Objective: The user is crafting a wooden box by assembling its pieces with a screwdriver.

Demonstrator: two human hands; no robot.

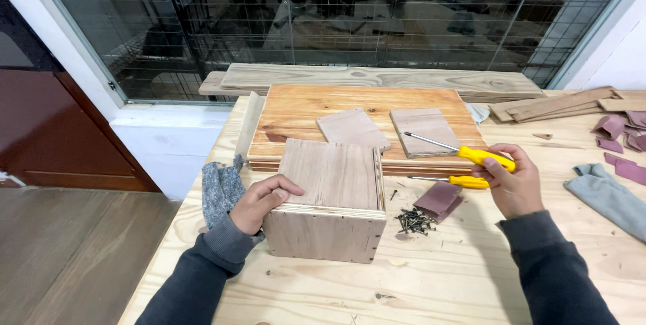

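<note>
**Box steadied, screwdriver lifted**

The left hand [264,198] is pressing on the left side of a plywood box [330,197], fingers curled together over its top edge; the box is sitting near the desk's [437,278] left edge, towards the front. The right hand [513,184] is gripping the yellow handle of a screwdriver [464,152], fingers clamped round it, shaft pointing left over a stack of boards [363,106]. A second screwdriver [457,181] is lying just below (also yellow-handled). A pile of screws [416,221] is resting just right of the box, beside sandpaper [437,198].
</note>
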